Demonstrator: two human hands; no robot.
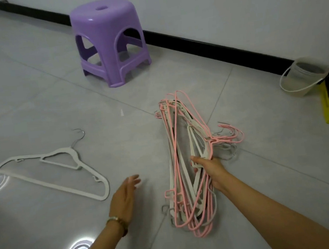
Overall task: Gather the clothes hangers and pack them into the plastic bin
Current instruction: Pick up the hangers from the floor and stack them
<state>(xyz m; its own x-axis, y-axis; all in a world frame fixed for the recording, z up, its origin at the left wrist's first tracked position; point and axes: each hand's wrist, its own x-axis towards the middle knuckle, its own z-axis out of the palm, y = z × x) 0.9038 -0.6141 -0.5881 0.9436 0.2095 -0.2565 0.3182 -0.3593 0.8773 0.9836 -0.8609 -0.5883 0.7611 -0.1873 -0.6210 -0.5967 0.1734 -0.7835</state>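
Bundle of pink wire and white flat clothes hangers (190, 206): gripped only near the necks; hook ends splay right (loose ones may slip or snag).
Lone white flat hanger (74, 156): on floor (35, 97), well left, ungathered.
Translucent plastic bin with white handle (301, 81): by wall (228, 6), far right.
Right hand (212, 170): curled round bundle.
Left hand (123, 197): flat, empty, between both.

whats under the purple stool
Under the purple stool, only bare floor shows through its leg openings; its legs hide the corners beneath them.
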